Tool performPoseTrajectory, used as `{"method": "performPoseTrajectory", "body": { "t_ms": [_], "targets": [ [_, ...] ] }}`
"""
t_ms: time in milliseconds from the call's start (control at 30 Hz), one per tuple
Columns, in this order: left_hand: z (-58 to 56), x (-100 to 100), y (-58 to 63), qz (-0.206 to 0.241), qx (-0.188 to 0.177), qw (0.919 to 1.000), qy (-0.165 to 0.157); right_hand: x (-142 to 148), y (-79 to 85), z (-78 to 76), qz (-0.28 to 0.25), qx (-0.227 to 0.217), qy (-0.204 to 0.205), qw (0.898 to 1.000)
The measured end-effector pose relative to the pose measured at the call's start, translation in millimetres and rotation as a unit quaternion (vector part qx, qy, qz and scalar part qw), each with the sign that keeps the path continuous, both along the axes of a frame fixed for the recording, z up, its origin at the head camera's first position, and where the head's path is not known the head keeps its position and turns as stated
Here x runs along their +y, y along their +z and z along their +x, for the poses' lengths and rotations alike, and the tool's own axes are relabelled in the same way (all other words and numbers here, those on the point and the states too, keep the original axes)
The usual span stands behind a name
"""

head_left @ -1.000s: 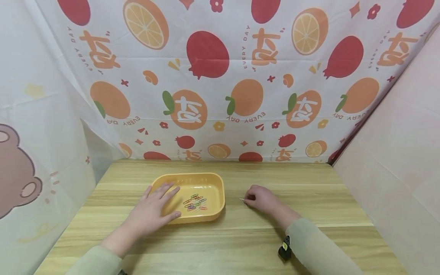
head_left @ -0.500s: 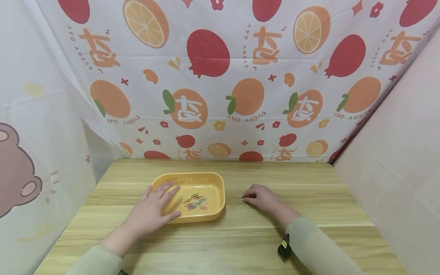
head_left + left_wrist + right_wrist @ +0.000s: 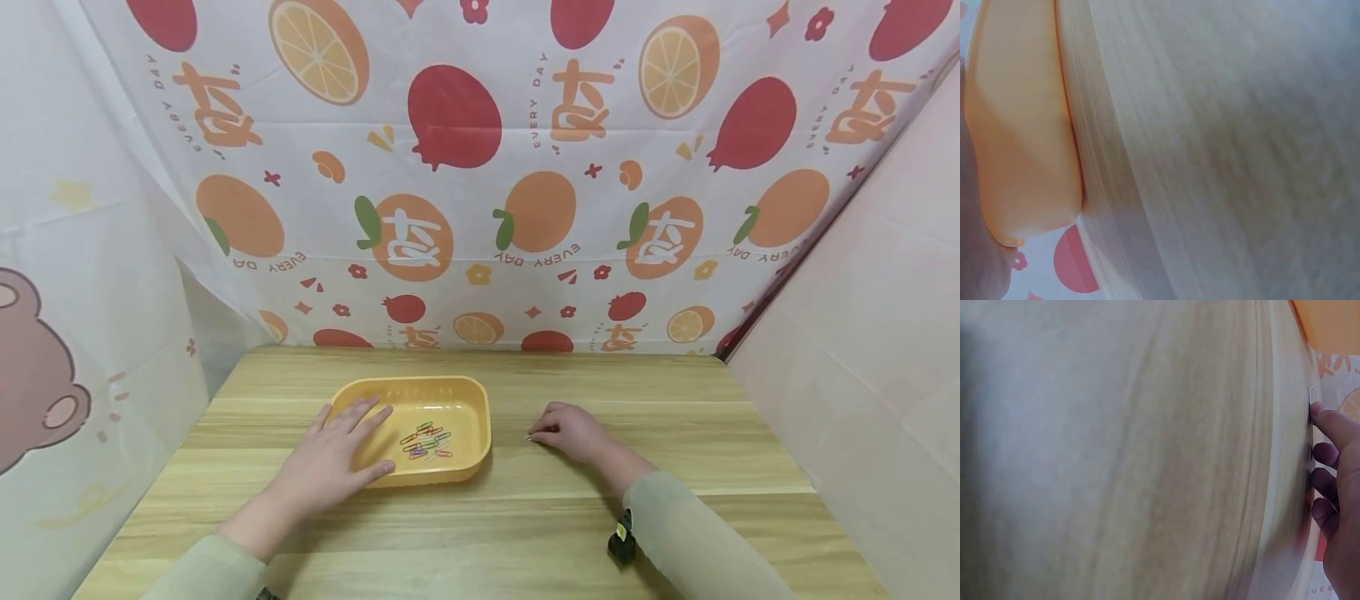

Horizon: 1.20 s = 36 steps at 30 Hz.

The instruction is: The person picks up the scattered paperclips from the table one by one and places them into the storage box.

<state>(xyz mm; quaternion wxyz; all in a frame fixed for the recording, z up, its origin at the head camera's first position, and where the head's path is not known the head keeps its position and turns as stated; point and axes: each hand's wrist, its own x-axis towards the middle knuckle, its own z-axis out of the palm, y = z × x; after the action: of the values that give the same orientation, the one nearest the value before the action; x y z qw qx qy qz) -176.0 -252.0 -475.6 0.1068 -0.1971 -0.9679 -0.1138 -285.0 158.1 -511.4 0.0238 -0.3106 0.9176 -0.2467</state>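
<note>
A yellow plastic tray (image 3: 480, 417) stands on the table, left of centre. Several coloured paper clips (image 3: 426, 442) lie in a loose cluster on its floor. My left hand (image 3: 333, 454) rests over the tray's left side with fingers spread and straight. To the right of the tray, my right hand (image 3: 572, 433) pinches a pale paper clip (image 3: 1313, 395) between thumb and fingers, close to the tabletop. In the right wrist view the clip's rounded end sticks out past the thumb, and the other fingers are curled.
The wooden table (image 3: 465, 542) runs back to a fruit-printed curtain (image 3: 465, 208). Pale cloth walls close off the left and right sides. A small black device (image 3: 622, 540) sits at the right sleeve.
The right hand's fingers and the pinched paper clip have shifted very slightly. The left hand and the tray stay where they were.
</note>
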Motion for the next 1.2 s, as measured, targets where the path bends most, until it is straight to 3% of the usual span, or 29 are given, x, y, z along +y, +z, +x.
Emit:
{"method": "performPoseTrajectory", "body": {
  "t_ms": [200, 433, 700, 1200],
  "targets": [
    [-0.2, 0, -0.4, -0.002, 0.000, 1.0000, -0.001, 2, -1.6, 1.7, -0.022, -0.001, -0.010, 1.000],
    [0.6, 1, 0.9, -0.003, 0.006, 1.0000, -0.005, 6, -4.7, 0.6, -0.081, -0.024, -0.058, 0.995],
    [1.2, 1, 0.8, 0.000, 0.020, 0.9998, -0.008, 10, 4.5, 1.4, -0.100, -0.060, -0.087, 0.989],
    [3.2, 1, -0.8, -0.004, 0.021, 0.9997, -0.005, 5, 14.7, -2.1, -0.139, -0.053, -0.115, 0.982]
  ]
}}
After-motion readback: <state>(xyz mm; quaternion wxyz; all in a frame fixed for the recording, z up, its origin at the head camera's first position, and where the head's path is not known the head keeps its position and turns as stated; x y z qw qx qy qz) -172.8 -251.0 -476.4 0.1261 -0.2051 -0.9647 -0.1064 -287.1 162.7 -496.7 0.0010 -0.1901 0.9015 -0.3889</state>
